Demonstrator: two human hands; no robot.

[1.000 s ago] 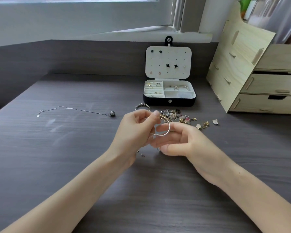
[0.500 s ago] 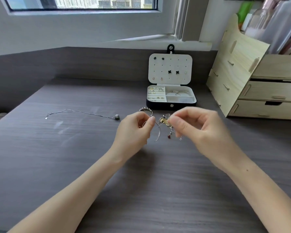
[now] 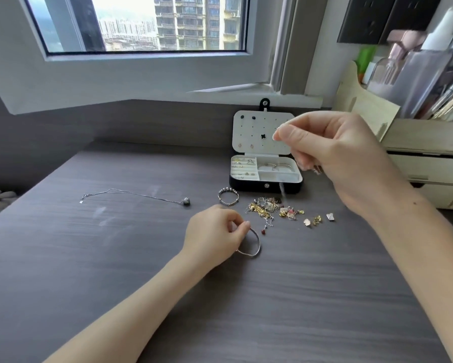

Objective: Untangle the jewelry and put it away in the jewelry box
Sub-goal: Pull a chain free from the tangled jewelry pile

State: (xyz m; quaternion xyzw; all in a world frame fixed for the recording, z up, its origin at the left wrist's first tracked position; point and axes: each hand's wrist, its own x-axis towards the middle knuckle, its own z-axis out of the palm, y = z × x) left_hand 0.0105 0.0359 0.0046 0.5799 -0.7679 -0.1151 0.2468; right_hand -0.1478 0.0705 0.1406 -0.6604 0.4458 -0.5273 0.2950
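My left hand (image 3: 215, 231) rests low on the dark desk and pinches a thin silver bangle (image 3: 255, 244) that touches the desktop. My right hand (image 3: 333, 153) is raised in front of the open black jewelry box (image 3: 266, 186), thumb and forefinger pinched together. A fine chain (image 3: 281, 191), blurred, hangs from it down to the tangled pile of gold and silver jewelry (image 3: 266, 205). The box holds rings on the left and bangles on the right. Its white lid stands upright with earrings pinned on it.
A beaded silver bracelet (image 3: 228, 197) lies left of the pile. A silver necklace with a pendant (image 3: 141, 195) stretches further left. Loose charms (image 3: 315, 220) and a red bead (image 3: 264, 231) lie near the pile. A wooden drawer organiser (image 3: 424, 163) stands at the right.
My right hand let go of the bangle and rose up to the right, drawing a fine chain from the pile. My left hand lowered the bangle to the desk. The view tilted up.
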